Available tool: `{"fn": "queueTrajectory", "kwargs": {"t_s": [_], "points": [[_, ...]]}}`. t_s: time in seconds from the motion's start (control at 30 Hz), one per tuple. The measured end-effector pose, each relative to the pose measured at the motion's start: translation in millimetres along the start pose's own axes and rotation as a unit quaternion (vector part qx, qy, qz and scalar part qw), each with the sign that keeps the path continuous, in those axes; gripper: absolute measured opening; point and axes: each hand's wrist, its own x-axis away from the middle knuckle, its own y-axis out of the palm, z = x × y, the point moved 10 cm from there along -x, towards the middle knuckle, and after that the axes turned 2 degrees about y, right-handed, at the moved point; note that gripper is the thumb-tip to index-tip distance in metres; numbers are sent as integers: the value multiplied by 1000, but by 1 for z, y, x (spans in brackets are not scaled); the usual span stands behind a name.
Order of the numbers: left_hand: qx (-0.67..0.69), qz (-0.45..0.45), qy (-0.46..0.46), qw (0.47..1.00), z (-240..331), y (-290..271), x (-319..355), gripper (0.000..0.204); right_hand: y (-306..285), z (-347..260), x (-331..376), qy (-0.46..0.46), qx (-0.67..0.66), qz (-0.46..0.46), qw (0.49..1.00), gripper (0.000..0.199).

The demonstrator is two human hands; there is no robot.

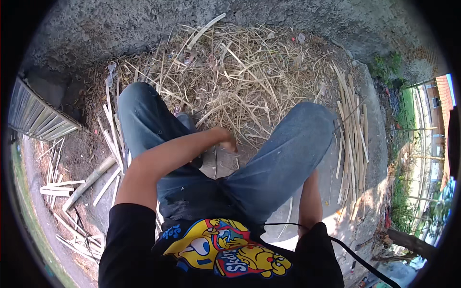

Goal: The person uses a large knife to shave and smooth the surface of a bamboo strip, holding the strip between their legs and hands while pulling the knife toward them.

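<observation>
My left hand point(227, 140) hangs between my knees, over bare ground beside the heap of pale shavings point(235, 81). Its fingers point downward and look smeared, so I cannot tell whether they hold anything. My right forearm point(311, 199) passes behind my right leg point(293, 149), which hides that hand. Past the right knee, a thin dark rod point(350, 115) sticks out at a slant; its other end is hidden. Long pale split strips point(353, 144) lie in a bundle on the ground to the right.
A rough grey wall point(144, 21) stands ahead. At left are more strips point(113, 139), a round pole point(91, 182) and a slatted panel point(41, 113). A black cable point(355, 254) runs by my right arm. A log point(410, 244) lies at far right.
</observation>
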Motion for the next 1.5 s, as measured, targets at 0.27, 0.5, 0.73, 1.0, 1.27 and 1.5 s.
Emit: {"fn": "queueTrajectory", "kwargs": {"t_s": [0.27,0.5,0.73,1.0,1.27,1.5], "points": [[250,-168,109,947,53,210,-201,83,61,-66,-156,25,-61,60,996,10],[331,40,36,942,74,111,-183,79,-5,-135,-200,93,234,19,968,17],[400,8,80,913,168,2,-205,81,-133,-182,-161,58,372,9,926,22],[516,-17,220,828,252,-32,-344,66,-214,-10,-295,77,468,103,875,26],[438,-33,112,892,284,-28,-393,63,-272,129,-504,35,471,4,882,38],[376,13,55,925,270,-61,-380,61,-274,141,-499,-46,505,42,861,31]]}}
